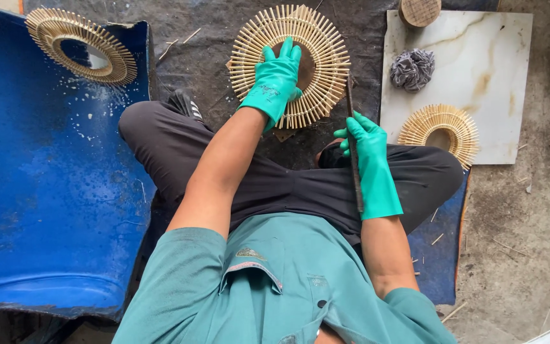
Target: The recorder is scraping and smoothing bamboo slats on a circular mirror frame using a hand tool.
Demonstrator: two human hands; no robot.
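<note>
Biggest thing here is the blue plastic barrel half [46, 191], sitting well off to the left of the sunburst frame [326, 51] the person is working on. On its top edge rests a second bamboo-stick frame [52, 28] with a mirror in the middle. To the right of the worked frame there's a white marble slab [479, 38] with a third, smaller frame [456, 124], a crumpled grey rag [412, 68] and a round wooden disc [419, 9] at its top edge. The worked frame lies flat on dark ground sheet. Left hand [275, 79], green glove, presses on its centre with fingers spread fairly wide. Right hand [367, 143] is wrapped around a thin dark rod-like tool [353, 146], its tip touching the frame's right rim.
</note>
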